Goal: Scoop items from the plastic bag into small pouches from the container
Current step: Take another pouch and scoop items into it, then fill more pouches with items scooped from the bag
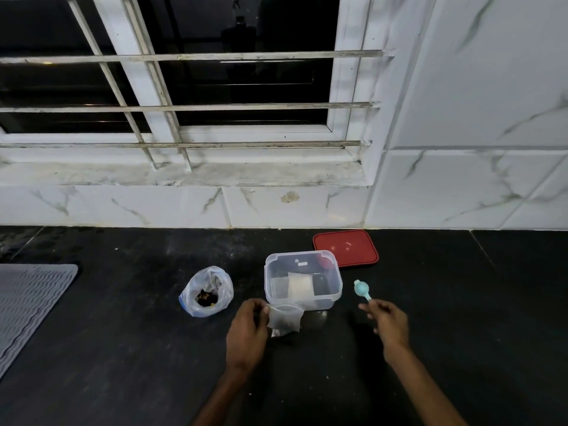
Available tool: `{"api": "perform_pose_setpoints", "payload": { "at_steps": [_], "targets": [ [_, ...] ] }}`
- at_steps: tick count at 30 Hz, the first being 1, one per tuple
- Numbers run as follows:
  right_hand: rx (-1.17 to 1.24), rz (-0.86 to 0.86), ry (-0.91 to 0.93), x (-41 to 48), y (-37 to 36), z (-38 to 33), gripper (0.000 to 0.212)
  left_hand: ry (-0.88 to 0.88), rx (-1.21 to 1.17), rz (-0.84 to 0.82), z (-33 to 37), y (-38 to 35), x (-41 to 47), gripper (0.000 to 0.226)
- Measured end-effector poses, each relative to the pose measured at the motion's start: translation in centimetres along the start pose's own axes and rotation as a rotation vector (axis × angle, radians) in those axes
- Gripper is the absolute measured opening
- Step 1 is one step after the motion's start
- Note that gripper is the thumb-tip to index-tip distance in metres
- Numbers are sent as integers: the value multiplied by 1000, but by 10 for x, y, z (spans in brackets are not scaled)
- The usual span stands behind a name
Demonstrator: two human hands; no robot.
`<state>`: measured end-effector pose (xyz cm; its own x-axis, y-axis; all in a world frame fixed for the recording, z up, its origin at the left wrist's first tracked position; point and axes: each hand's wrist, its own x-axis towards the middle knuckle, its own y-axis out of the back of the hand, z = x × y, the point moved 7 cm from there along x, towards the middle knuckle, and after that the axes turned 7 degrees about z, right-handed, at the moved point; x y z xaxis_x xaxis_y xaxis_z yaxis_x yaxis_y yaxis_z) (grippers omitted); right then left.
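**Pouch held open, scoop raised, bag not yet reached**

The dark counter [123, 348] carries everything, and both forearms stretch forward across it. Far off to the left of the left hand lies a grey ribbed mat [27, 302], which seems to have no part in the work.

Just beyond and between the hands stands the clear container [340, 281], uncovered so the flat spare pouches [299, 284] inside can be drawn out. Its red lid [345, 248] lies flat behind it, beyond the right hand and probably put there to stay clear of the work.

Beyond the left hand and a little to its left sits the plastic bag [206, 292], its mouth pulled wide so that the dark items at its bottom show and a scoop can enter.

The left hand [246, 330] pinches one side of a small translucent pouch [284, 319], holding it upright right in front of the container; something dark seems to sit low inside, though I cannot tell what. The right hand [388, 322] grips the handle of a pale blue scoop [360, 289], bowl pointing away, to the right of the container and well apart from the bag. Whether the bowl is loaded I cannot tell.
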<state>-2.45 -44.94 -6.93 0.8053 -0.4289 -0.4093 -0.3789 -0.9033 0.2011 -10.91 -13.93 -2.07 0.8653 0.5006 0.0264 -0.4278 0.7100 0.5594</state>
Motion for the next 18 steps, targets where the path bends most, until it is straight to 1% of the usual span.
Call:
{"api": "perform_pose_setpoints", "payload": {
  "at_steps": [2, 4, 6, 9, 11, 13, 15, 17, 18],
  "targets": [
    [-174, 93, 47, 15, 9, 16, 4, -23, 4, -1, 7, -2, 1, 7],
    [-324, 147, 156, 25, 9, 23, 10, -39, 16, 0, 13, -2, 1, 7],
    [-464, 190, 229, 28, 6, 24, 6, -37, 24, -8, 16, -2, 0, 8],
    [-629, 203, 211, 26, 0, 27, 3, -33, 49, -46, 20, -3, 0, 8],
    [-696, 207, 236, 24, -1, 27, 7, -45, 66, -45, 25, -3, 1, 10],
    [-700, 209, 254, 21, 1, 27, 14, -59, 64, -34, 29, -2, 2, 9],
    [-654, 232, 262, 15, 4, 22, 18, -72, 56, -24, 30, -2, 3, 8],
    [-558, 268, 362, 4, 5, 5, 18, -82, 51, -21, 31, -3, 5, 6],
    [-482, 260, 462, -5, 2, -8, 17, -88, 51, -17, 32, -4, 7, 6]
  ]
}}
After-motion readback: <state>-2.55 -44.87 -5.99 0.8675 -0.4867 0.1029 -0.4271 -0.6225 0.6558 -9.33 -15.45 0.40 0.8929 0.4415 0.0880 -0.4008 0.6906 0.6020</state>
